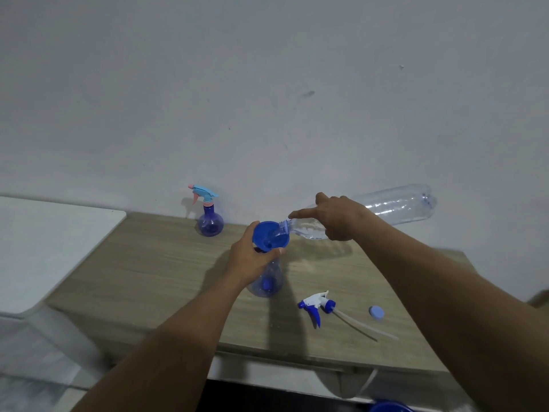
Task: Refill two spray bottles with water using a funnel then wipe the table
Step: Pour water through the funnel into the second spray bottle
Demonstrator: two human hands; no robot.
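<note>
The right hand (338,218) grips a large clear plastic water bottle (395,205) tipped almost flat, forefinger stretched along its neck, the mouth resting over the rim of a blue plastic funnel (269,233). The left hand (252,260) has its fingers (274,251) closed around the neck of the clear round spray bottle (267,281) just under the funnel, which stands in it near the middle of the pale wooden bench (148,263).

To pour well, I'd keep the tilt shallow so the funnel never brims over, and hold the funnel upright.

The white-and-blue trigger sprayer head (316,304) with its dip tube lies on the bench to the right, a small light-blue cap (376,312) beside it. A second blue spray bottle with a pink-and-teal trigger (209,217) stands capped by the wall.
</note>
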